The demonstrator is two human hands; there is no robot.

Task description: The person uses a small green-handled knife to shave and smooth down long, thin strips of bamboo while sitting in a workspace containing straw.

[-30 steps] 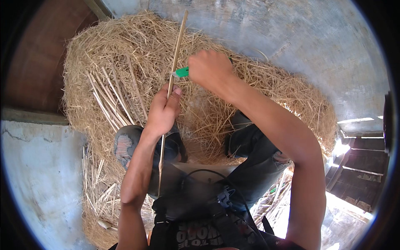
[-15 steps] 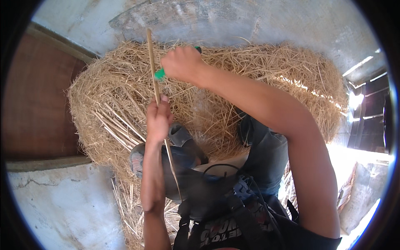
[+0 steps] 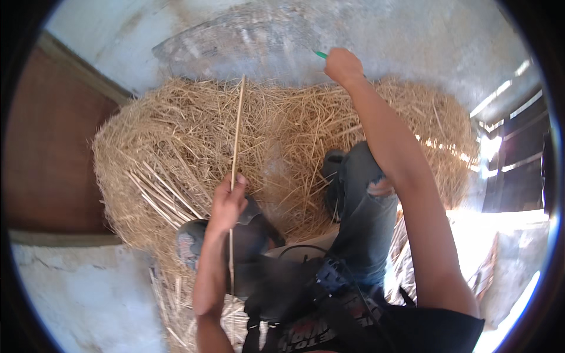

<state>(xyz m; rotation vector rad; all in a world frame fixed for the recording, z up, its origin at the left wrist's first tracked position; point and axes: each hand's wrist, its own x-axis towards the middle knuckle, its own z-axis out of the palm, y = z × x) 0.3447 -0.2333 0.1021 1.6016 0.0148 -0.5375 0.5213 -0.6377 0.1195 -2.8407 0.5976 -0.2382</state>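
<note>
My left hand [image 3: 228,203] grips a long thin straw stalk [image 3: 236,132] that stands upright over a big heap of loose straw [image 3: 176,153]. My right hand [image 3: 342,65] is stretched out far above the heap, shut on a small tool with a green handle [image 3: 319,55]; its blade is hidden from me. My knees in grey jeans [image 3: 359,206] are bent in front of the heap. A row of cut pale stalks [image 3: 159,197] lies on the straw to the left of my left hand.
A grey concrete wall and floor [image 3: 412,35] lie behind the heap. A brown wooden door [image 3: 41,147] stands at the left. A pale concrete slab [image 3: 76,294] is at lower left. Bright sunlight falls through dark wooden slats [image 3: 518,176] at the right.
My right hand with the green-handled tool has swung away from the stalk, up and to the right. My left hand still holds the stalk upright.
</note>
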